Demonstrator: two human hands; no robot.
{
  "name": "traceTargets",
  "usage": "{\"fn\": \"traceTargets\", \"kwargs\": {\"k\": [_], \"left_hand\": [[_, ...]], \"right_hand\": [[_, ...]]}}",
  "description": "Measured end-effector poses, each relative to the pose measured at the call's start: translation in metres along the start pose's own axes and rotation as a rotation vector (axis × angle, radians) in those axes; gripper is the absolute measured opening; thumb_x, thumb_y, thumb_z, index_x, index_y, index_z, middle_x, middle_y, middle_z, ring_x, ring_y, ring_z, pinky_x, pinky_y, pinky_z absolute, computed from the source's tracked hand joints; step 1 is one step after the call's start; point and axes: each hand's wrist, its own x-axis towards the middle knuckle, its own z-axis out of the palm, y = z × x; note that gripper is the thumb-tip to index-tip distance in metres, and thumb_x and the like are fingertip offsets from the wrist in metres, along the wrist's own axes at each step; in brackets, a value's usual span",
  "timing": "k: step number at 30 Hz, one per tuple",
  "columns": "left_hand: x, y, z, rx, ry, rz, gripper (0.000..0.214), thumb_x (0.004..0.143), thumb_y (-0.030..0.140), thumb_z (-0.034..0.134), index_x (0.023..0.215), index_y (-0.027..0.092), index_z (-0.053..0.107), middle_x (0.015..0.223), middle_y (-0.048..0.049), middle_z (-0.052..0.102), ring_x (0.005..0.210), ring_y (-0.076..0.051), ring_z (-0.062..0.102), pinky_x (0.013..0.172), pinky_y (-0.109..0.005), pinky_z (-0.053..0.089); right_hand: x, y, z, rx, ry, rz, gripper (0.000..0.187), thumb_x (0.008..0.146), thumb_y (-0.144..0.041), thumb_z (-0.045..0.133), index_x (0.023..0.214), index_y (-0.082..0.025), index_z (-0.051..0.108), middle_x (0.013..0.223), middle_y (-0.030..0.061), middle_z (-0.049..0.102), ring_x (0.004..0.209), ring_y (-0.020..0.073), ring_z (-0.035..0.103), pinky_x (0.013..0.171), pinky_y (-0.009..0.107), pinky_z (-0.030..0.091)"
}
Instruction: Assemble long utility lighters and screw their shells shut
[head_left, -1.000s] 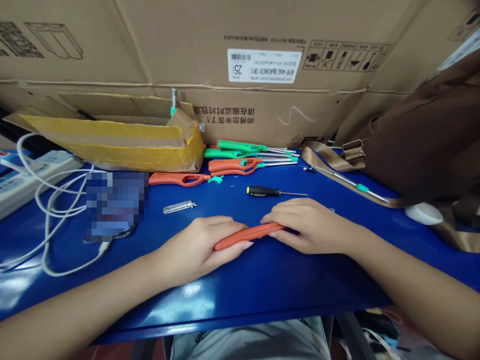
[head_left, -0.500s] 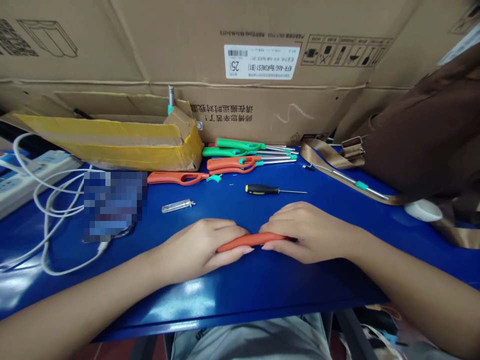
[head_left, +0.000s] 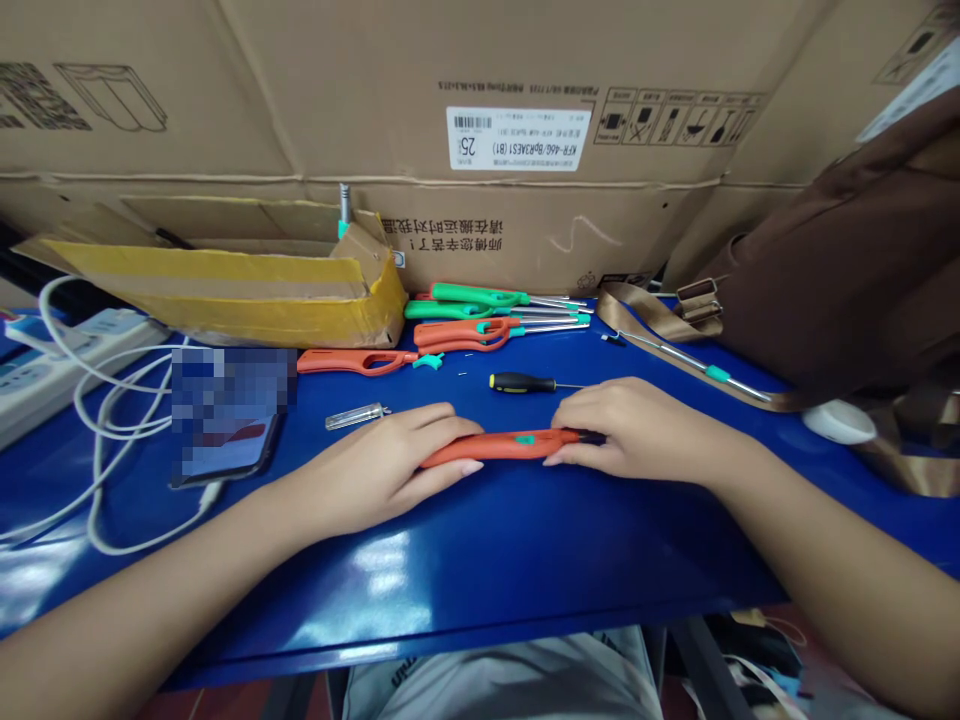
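Observation:
An orange lighter handle (head_left: 499, 444) with a small green piece on its side lies level between my two hands, above the blue table. My left hand (head_left: 405, 450) is closed round its left end, thumb along the near side. At the other end, my right hand (head_left: 622, 430) grips it between thumb and fingers; a dark part pokes out under that palm. A black and yellow screwdriver (head_left: 523, 383) rests just beyond, its tip hidden by my right fingers. Behind my left hand sits a clear fuel tank (head_left: 354, 416). An orange handle with a green trigger (head_left: 358, 361) lies farther back.
Several orange and green gas lighters (head_left: 469, 332) are stacked before a yellow-taped cardboard box (head_left: 300, 312). To the left are a phone (head_left: 229, 460), white cables and a power strip (head_left: 124, 330). A metal lighter tube (head_left: 694, 366), a strap, a white mouse (head_left: 834, 424) and a brown bag (head_left: 817, 240) occupy the right.
Both hands have moved slightly up the table and apart, and the orange handle has turned so its side with the green piece shows. My right hand now covers the screwdriver's tip.

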Motion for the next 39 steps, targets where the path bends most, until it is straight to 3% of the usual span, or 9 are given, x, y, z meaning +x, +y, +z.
{"fn": "traceTargets", "kwargs": {"k": [2, 6, 9, 16, 20, 23, 27, 32, 39], "left_hand": [[0.000, 0.000, 0.003, 0.046, -0.042, -0.015, 0.036, 0.108, 0.039, 0.044, 0.136, 0.022, 0.059, 0.117, -0.0064, 0.065, 0.100, -0.019, 0.068, 0.088, -0.028, 0.052], [-0.001, -0.004, 0.011, 0.079, -0.068, -0.054, 0.040, 0.105, 0.041, 0.050, 0.138, 0.020, 0.055, 0.121, -0.0087, 0.062, 0.102, -0.022, 0.066, 0.088, -0.032, 0.053], [-0.001, -0.008, 0.010, 0.097, -0.029, -0.100, 0.038, 0.099, 0.038, 0.060, 0.131, 0.018, 0.059, 0.118, -0.0084, 0.063, 0.103, -0.023, 0.066, 0.085, -0.032, 0.053], [-0.001, -0.007, 0.001, 0.060, -0.023, -0.123, 0.025, 0.092, 0.029, 0.066, 0.114, 0.018, 0.068, 0.108, -0.0053, 0.066, 0.092, -0.021, 0.067, 0.082, -0.031, 0.052], [-0.001, -0.005, 0.007, -0.025, -0.009, -0.155, 0.025, 0.095, 0.030, 0.068, 0.117, 0.018, 0.069, 0.107, -0.0054, 0.064, 0.090, -0.019, 0.066, 0.080, -0.031, 0.052], [0.000, -0.003, 0.012, -0.055, 0.023, -0.190, 0.025, 0.092, 0.029, 0.073, 0.113, 0.016, 0.070, 0.101, -0.0044, 0.062, 0.084, -0.018, 0.064, 0.073, -0.029, 0.051], [-0.001, 0.000, 0.018, -0.083, 0.090, -0.197, 0.025, 0.090, 0.027, 0.073, 0.112, 0.016, 0.070, 0.100, -0.0043, 0.061, 0.081, -0.017, 0.063, 0.071, -0.029, 0.052], [-0.003, 0.002, 0.022, -0.075, 0.121, -0.177, 0.026, 0.089, 0.020, 0.068, 0.115, 0.015, 0.068, 0.107, -0.0056, 0.063, 0.088, -0.018, 0.064, 0.078, -0.030, 0.054], [-0.003, 0.004, 0.026, -0.086, 0.110, -0.138, 0.033, 0.087, 0.016, 0.068, 0.120, 0.015, 0.067, 0.109, -0.0060, 0.063, 0.093, -0.019, 0.065, 0.082, -0.030, 0.055]], "right_hand": [[0.001, 0.004, 0.001, -0.020, 0.064, 0.008, 0.039, 0.098, -0.057, 0.059, 0.097, -0.020, 0.071, 0.093, 0.0051, 0.072, 0.086, 0.0216, 0.066, 0.074, 0.032, 0.044], [0.008, 0.011, 0.010, -0.039, 0.246, 0.060, 0.033, 0.106, -0.042, 0.048, 0.117, -0.019, 0.068, 0.119, 0.0113, 0.068, 0.111, 0.0262, 0.062, 0.094, 0.039, 0.049], [0.014, 0.020, 0.022, -0.090, 0.295, 0.079, 0.036, 0.101, -0.036, 0.057, 0.132, -0.016, 0.061, 0.126, 0.0145, 0.067, 0.118, 0.0304, 0.058, 0.103, 0.048, 0.047], [0.016, 0.034, 0.030, -0.056, 0.357, 0.104, 0.008, 0.096, -0.023, 0.060, 0.102, -0.018, 0.063, 0.104, 0.0119, 0.067, 0.100, 0.0294, 0.060, 0.089, 0.047, 0.052], [0.015, 0.030, 0.027, -0.022, 0.442, 0.131, 0.010, 0.096, -0.018, 0.056, 0.105, -0.021, 0.055, 0.098, 0.0080, 0.065, 0.082, 0.0222, 0.061, 0.079, 0.040, 0.053], [0.016, 0.025, 0.026, 0.164, 0.630, 0.166, 0.025, 0.093, -0.020, 0.060, 0.114, -0.024, 0.046, 0.098, 0.0033, 0.062, 0.065, 0.0149, 0.055, 0.065, 0.033, 0.053], [0.019, 0.016, 0.028, 0.557, 0.825, 0.141, 0.027, 0.092, -0.026, 0.067, 0.110, -0.027, 0.049, 0.097, 0.0013, 0.060, 0.076, 0.0158, 0.065, 0.071, 0.031, 0.060], [0.020, 0.005, 0.030, 0.708, 0.719, 0.072, 0.015, 0.100, -0.031, 0.061, 0.113, -0.024, 0.062, 0.109, 0.0049, 0.066, 0.093, 0.0181, 0.073, 0.086, 0.035, 0.064], [0.020, 0.001, 0.041, 0.281, 0.370, -0.187, 0.044, 0.098, -0.019, 0.063, 0.141, -0.026, 0.059, 0.141, 0.0080, 0.066, 0.134, 0.0205, 0.060, 0.114, 0.037, 0.050]]}}
